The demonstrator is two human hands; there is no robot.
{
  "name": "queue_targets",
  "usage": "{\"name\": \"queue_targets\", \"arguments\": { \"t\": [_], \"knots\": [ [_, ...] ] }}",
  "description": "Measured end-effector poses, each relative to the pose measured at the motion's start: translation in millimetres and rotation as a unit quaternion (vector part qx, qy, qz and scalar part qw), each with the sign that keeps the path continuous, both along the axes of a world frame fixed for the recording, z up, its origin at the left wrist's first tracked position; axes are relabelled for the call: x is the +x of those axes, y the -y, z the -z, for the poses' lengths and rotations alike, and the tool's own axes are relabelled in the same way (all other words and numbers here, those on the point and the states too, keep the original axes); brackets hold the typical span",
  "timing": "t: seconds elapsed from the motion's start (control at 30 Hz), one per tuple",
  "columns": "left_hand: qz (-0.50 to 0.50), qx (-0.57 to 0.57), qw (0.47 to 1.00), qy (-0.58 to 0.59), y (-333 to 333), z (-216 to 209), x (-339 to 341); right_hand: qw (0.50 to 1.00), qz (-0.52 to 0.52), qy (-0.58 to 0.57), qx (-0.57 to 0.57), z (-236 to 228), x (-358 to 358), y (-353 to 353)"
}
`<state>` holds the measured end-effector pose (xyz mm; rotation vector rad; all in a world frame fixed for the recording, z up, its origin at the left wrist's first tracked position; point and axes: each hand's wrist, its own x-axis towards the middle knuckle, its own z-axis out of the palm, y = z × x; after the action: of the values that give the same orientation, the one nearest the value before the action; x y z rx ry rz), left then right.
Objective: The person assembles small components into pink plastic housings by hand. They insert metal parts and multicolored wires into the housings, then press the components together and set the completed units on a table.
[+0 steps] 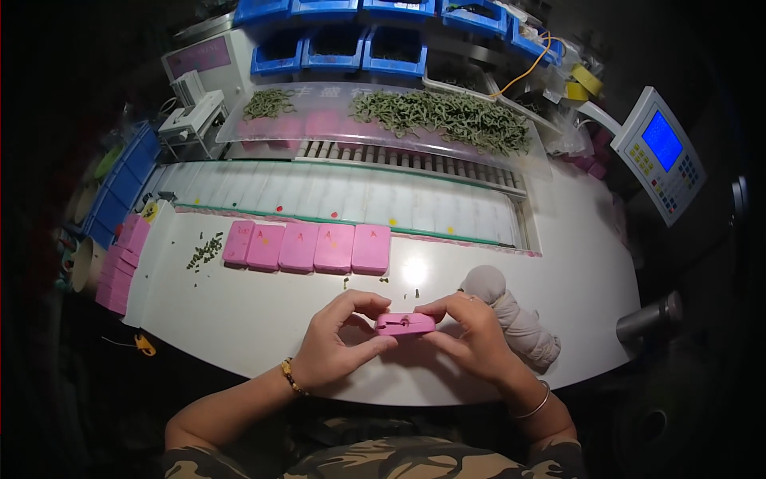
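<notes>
A pink rubber mould is held up on edge near the front of the white table. Its side facing me shows a dark slit with a small round hole. My left hand grips its left end between thumb and fingers. My right hand pinches the right end the same way. Beyond my hands, several closed pink moulds stand side by side with red marks on top. Next to my right hand lies a whitish cloth bundle with a rounded head. Small green pieces are scattered at the left.
A clear sheet at the back carries heaps of green wax-like pieces. In front of it run rollers and a white slatted strip. Blue bins line the back. A keypad panel stands right; more pink blocks left.
</notes>
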<state>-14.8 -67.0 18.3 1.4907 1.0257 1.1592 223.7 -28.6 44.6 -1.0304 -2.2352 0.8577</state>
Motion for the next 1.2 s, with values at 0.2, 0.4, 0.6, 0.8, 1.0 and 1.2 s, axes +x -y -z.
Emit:
{"name": "queue_targets", "arguments": {
  "t": [0.2,0.4,0.6,0.8,1.0,1.2],
  "knots": [
    [0.016,0.007,0.998,-0.054,-4,0,-6,0.999,0.004,-0.040,0.012,8,-4,3],
    [-0.014,0.017,0.999,-0.048,-5,2,-1,0.995,0.041,0.021,0.084,19,-17,15],
    [-0.075,0.025,0.996,-0.046,2,2,9,0.991,0.071,0.040,0.105,21,-22,20],
    [-0.034,0.028,0.997,-0.067,-7,-6,-1,0.996,0.076,0.050,0.022,12,-20,17],
    [0.053,0.107,0.979,-0.165,-21,-15,-12,0.998,0.007,0.047,0.029,2,-17,5],
    [0.031,0.095,0.983,-0.152,-21,-1,-19,0.999,0.016,0.032,-0.020,-4,-21,-2]
  ]
}}
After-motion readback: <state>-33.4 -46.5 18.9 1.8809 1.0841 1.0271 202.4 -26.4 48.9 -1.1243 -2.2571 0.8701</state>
